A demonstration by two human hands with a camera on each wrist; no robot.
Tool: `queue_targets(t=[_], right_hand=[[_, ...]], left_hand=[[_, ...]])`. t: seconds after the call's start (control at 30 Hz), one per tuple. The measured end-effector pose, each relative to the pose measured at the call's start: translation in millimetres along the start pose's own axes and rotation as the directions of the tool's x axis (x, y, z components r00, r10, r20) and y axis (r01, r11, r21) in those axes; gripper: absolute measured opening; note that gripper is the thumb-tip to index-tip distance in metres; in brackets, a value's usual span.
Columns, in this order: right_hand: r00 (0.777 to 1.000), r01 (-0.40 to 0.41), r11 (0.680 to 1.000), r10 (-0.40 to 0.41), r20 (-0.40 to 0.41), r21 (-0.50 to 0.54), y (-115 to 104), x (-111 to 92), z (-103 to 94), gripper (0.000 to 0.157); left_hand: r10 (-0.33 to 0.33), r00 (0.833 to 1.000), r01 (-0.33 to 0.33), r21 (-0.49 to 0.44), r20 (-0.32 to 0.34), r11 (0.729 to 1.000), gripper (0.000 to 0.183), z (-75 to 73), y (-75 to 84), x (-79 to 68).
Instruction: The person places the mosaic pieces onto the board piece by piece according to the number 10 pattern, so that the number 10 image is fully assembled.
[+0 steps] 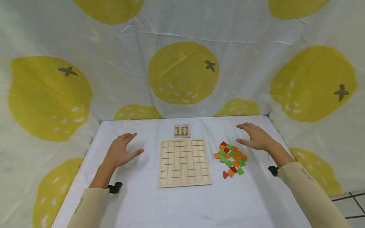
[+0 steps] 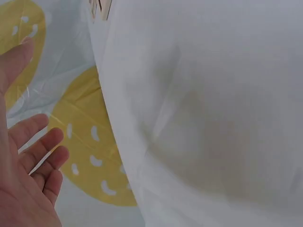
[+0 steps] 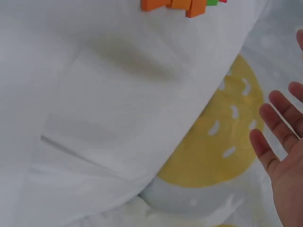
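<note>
At 3 o'clock of the square pale-wooden grid board (image 1: pixel 184 163), overlapping flat red, orange and green tiles (image 1: pixel 232 154) lie loose; a low sweep of the bare right hand (image 1: pixel 254 137), empty, thumb apart at their 2 o'clock, could scatter them. Bare left hand (image 1: pixel 120 152), likewise wide and empty, at 9 o'clock; dark lettering (image 1: pixel 307 174) on beige sleeves (image 1: pixel 312 194) unreadable, small square patterned card (image 1: pixel 182 130) at 12 apparently shows "10".

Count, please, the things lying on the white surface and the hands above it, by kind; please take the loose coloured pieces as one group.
Wooden grid board: 1
Small pattern card: 1
Group of coloured pieces: 1
Hands (left hand, right hand): 2
Total: 5
</note>
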State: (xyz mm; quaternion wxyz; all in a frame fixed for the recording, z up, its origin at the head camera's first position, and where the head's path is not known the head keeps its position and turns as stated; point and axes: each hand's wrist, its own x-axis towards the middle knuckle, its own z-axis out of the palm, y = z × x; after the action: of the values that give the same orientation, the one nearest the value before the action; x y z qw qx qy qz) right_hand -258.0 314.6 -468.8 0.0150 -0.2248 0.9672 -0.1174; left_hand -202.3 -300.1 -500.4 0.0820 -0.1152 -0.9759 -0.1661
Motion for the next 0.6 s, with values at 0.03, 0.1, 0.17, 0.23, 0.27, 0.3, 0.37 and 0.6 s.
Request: queue_targets(t=[0.03,0.1,0.17,0.23,0.27,0.3,0.37,0.6], right_hand=[[1.0,-0.005,1.0,0.005,0.001,0.012,-0.9,-0.4,3.6,0.068],[1.0,-0.006,0.999,0.006,0.006,0.035,-2.5,-0.2,11.3,0.065],[1.0,-0.004,0.997,0.003,0.014,0.072,-5.3,0.9,18.9,0.061],[1.0,-0.013,0.994,0.01,0.028,0.108,-8.9,2.3,27.0,0.056],[0.999,-0.016,0.992,0.011,0.035,0.127,-10.8,3.1,31.0,0.054],[0.999,-0.022,0.989,0.016,0.043,0.148,-13.0,3.8,34.8,0.051],[0.998,-0.036,0.985,0.026,0.058,0.171,-16.6,5.8,42.6,0.048],[0.997,-0.052,0.981,0.042,0.058,0.188,-22.6,16.1,65.6,0.043]], left_hand=[[-0.002,1.0,0.002,-0.017,0.012,1.0,0.084,4.2,3.3,-2.1],[-0.004,1.0,0.005,-0.048,0.029,0.999,0.082,12.6,10.2,-6.6],[-0.011,0.999,0.014,-0.074,0.042,0.997,0.08,20.8,16.7,-11.3],[-0.016,0.998,0.021,-0.107,0.053,0.994,0.079,28.4,24.0,-15.0],[-0.017,0.998,0.025,-0.124,0.059,0.992,0.078,31.8,27.7,-16.8],[-0.02,0.998,0.029,-0.139,0.064,0.99,0.078,35.2,31.1,-18.4],[-0.024,0.997,0.036,-0.165,0.075,0.986,0.077,41.7,37.2,-21.0],[-0.012,0.994,0.035,-0.214,0.107,0.976,0.075,61.0,50.3,-29.6]])
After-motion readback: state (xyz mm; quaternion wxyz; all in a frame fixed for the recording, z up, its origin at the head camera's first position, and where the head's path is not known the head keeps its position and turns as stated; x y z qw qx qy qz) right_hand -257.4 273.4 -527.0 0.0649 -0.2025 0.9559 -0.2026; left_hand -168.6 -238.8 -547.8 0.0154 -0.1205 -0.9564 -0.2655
